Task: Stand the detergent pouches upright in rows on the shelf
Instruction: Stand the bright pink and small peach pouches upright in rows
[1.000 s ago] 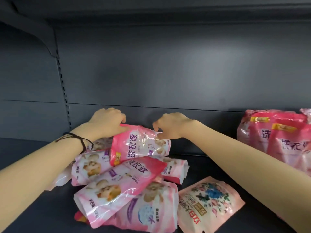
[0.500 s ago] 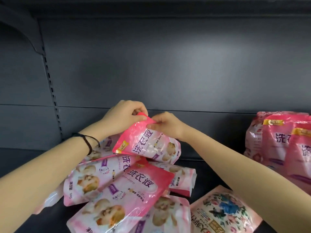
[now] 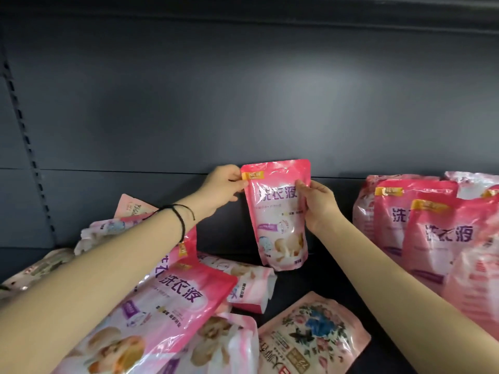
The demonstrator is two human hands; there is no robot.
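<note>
A pink pouch is held upright, slightly tilted, near the rear edge of the shelf, in front of the dark back panel. Its top left corner is pinched by the left hand, just beside a yellow tag on which "NEW" is printed. Its right side is gripped by the right hand, with the thumb laid over the front. "洗衣液" is printed in purple across the upper front, and smaller lines below it are too blurred to be read. Whether the pouch's bottom edge rests on the shelf cannot be told.

A black band is worn on the left wrist.

Toward the left and front edges of the shelf, a heap of pouches is seen lying flat and overlapping. On the large flat pouch on top, "洗衣液" is printed in purple on pink. A floral pouch is laid flat at the front edge, well apart from the held pouch; its lettering is cut off by the frame.

At the right end of the shelf, standing pouches are packed together in rows, each marked with a yellow "NEW" tag and "洗衣液".
</note>
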